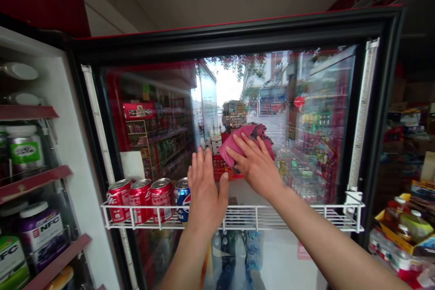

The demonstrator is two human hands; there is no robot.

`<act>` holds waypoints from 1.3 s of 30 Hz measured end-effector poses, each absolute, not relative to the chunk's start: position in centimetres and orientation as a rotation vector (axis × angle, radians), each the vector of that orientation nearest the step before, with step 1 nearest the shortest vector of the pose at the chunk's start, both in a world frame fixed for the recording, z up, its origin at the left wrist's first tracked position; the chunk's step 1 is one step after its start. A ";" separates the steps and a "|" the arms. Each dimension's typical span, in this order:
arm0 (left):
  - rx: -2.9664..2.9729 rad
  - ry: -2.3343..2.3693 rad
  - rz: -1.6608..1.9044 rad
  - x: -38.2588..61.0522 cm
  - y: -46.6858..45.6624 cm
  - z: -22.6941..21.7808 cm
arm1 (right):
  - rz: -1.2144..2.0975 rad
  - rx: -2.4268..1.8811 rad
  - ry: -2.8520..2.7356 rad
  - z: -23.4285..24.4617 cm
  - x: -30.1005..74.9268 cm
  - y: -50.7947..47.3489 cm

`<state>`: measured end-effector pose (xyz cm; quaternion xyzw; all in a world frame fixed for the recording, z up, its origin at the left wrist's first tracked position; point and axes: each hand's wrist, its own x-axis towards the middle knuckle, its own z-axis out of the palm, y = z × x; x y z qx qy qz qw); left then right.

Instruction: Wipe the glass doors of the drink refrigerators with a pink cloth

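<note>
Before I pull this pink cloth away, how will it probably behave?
The pink cloth would likely be floppy: its edge crumples beside the right hand. It should feel light, since it looks thin. Released, it may slide down the upright door glass.

Both the left hand (205, 197) and the right hand (256, 165) are bare, with slim, fairly long fingers (200, 165) that narrow to rounded tips, while the left thumb (223, 190) looks short and sturdy beside them. The nails are too small to make out clearly. Narrow wrists lead into slender, smooth left (188, 253) and right forearms (322, 231), uncovered as far as they show and widening gradually towards the elbows.
</note>
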<state>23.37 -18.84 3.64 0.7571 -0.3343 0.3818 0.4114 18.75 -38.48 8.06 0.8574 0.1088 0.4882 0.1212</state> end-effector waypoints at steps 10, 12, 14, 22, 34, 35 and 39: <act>1.899 -0.907 0.909 21.7 -23.1 3.5 | 1.522 2.490 0.108 7.5 14.2 -45.4; 1.900 -0.911 0.907 21.5 -23.4 3.5 | 1.538 2.466 0.070 7.4 13.6 -46.5; 1.895 -0.914 0.902 21.3 -23.7 3.5 | 1.565 2.433 0.038 7.3 13.2 -47.6; 1.864 -0.929 0.915 21.3 -23.8 3.6 | 1.677 2.334 -0.185 6.6 10.7 -52.6; 1.862 -0.901 0.845 22.0 -22.1 3.1 | 2.044 2.218 -0.762 7.2 14.8 -49.4; 1.860 -0.898 0.843 22.1 -21.9 3.0 | 2.048 2.216 -0.771 7.3 15.1 -49.1; 1.853 -0.896 0.849 22.6 -21.3 2.8 | 2.047 2.226 -0.767 7.6 15.4 -48.2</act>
